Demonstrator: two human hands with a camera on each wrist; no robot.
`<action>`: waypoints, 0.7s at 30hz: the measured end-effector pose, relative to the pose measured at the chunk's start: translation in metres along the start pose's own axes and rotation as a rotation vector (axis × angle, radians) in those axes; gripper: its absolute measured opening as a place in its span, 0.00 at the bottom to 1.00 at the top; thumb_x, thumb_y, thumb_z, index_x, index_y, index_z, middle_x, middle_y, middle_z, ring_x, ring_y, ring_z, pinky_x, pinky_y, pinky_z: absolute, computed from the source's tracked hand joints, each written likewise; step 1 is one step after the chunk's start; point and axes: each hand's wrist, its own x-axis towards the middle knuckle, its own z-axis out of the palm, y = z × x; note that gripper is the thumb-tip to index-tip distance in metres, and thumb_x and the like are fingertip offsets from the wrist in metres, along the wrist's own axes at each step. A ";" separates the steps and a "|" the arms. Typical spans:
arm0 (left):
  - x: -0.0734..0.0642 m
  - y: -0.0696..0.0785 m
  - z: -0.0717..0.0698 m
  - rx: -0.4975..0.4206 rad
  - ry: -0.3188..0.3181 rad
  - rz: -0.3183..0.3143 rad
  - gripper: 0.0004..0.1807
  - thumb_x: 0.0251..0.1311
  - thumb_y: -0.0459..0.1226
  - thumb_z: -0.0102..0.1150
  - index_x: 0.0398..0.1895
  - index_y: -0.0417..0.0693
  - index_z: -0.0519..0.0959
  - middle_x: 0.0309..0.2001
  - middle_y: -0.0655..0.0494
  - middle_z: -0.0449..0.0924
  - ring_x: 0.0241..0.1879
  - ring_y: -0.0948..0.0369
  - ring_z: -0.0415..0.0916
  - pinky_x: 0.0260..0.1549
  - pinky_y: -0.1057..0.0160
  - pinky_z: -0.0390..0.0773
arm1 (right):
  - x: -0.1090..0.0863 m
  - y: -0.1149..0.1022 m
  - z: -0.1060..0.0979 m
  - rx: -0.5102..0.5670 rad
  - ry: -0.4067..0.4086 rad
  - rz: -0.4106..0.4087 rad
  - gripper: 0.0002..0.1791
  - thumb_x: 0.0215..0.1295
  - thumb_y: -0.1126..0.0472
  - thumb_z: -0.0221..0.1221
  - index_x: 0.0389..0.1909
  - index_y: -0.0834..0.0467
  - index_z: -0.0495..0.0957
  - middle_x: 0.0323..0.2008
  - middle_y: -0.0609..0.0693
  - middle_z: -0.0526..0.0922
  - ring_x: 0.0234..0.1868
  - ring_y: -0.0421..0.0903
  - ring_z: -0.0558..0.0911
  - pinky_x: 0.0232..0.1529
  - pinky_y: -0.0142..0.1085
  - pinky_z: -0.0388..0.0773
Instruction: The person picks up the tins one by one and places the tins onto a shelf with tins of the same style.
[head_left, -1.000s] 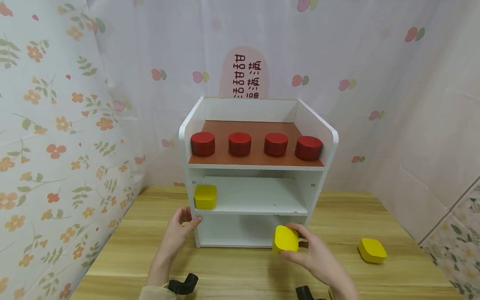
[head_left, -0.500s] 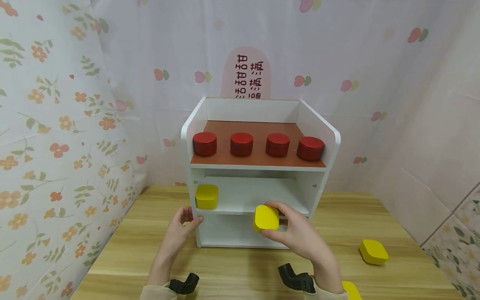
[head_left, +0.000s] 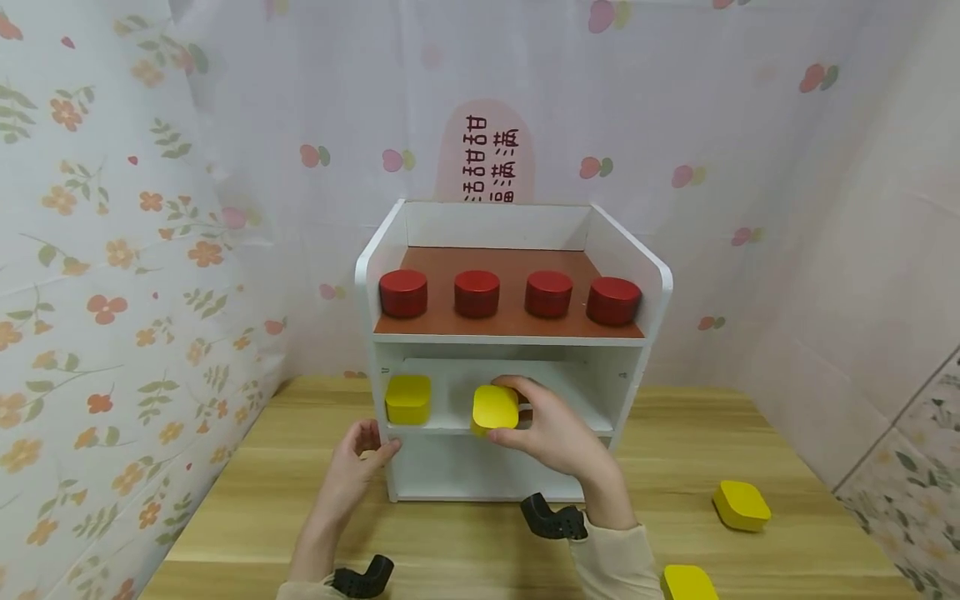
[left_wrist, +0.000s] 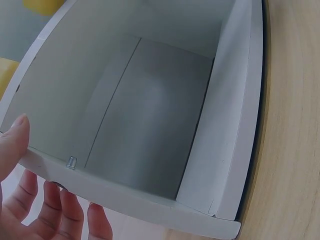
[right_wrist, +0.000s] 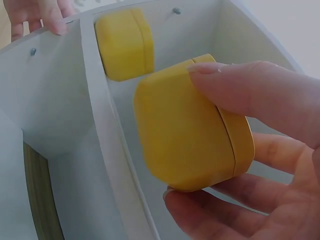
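My right hand [head_left: 551, 425] pinches a yellow square tin with rounded corners [head_left: 495, 407] between thumb and fingers, at the front of the middle shelf [head_left: 450, 367]. In the right wrist view the lid seam of this tin [right_wrist: 185, 125] shows close up. Another yellow tin [head_left: 408, 399] stands at the left end of that shelf. My left hand [head_left: 362, 457] grips the left side panel of the white shelf unit [head_left: 487, 467]; in the left wrist view its thumb [left_wrist: 15, 145] lies on the inner side and its fingers curl outside the panel.
Several round red tins [head_left: 477, 293] stand in a row on the brown top board [head_left: 495, 258]. On the wooden table [head_left: 300, 417], to the right, lie a yellow tin [head_left: 741, 505] and, nearer the front edge, another yellow tin [head_left: 688, 583]. Printed curtains [head_left: 337, 100] hang behind.
My right hand has carried the yellow tin left and up, from before the bottom compartment to the middle shelf's front. My left hand keeps its grip on the side panel.
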 end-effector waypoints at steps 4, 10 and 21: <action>0.000 -0.001 -0.002 0.000 -0.005 0.007 0.21 0.60 0.40 0.68 0.51 0.41 0.70 0.44 0.48 0.73 0.47 0.55 0.69 0.44 0.62 0.70 | 0.012 0.000 0.004 0.026 -0.024 -0.008 0.32 0.54 0.58 0.72 0.60 0.59 0.73 0.52 0.48 0.77 0.46 0.47 0.75 0.51 0.41 0.76; -0.001 0.002 -0.001 0.004 0.001 0.003 0.20 0.60 0.37 0.67 0.50 0.40 0.71 0.43 0.48 0.73 0.46 0.56 0.68 0.42 0.63 0.70 | 0.027 0.002 0.007 -0.020 -0.046 0.003 0.33 0.55 0.55 0.72 0.60 0.59 0.73 0.49 0.48 0.78 0.44 0.46 0.76 0.49 0.40 0.77; 0.000 -0.004 -0.001 -0.015 0.009 0.019 0.20 0.59 0.39 0.68 0.48 0.42 0.71 0.42 0.48 0.71 0.46 0.54 0.68 0.42 0.62 0.70 | 0.040 0.005 0.011 -0.086 -0.084 0.065 0.34 0.54 0.51 0.72 0.62 0.55 0.73 0.48 0.45 0.78 0.44 0.45 0.77 0.45 0.39 0.75</action>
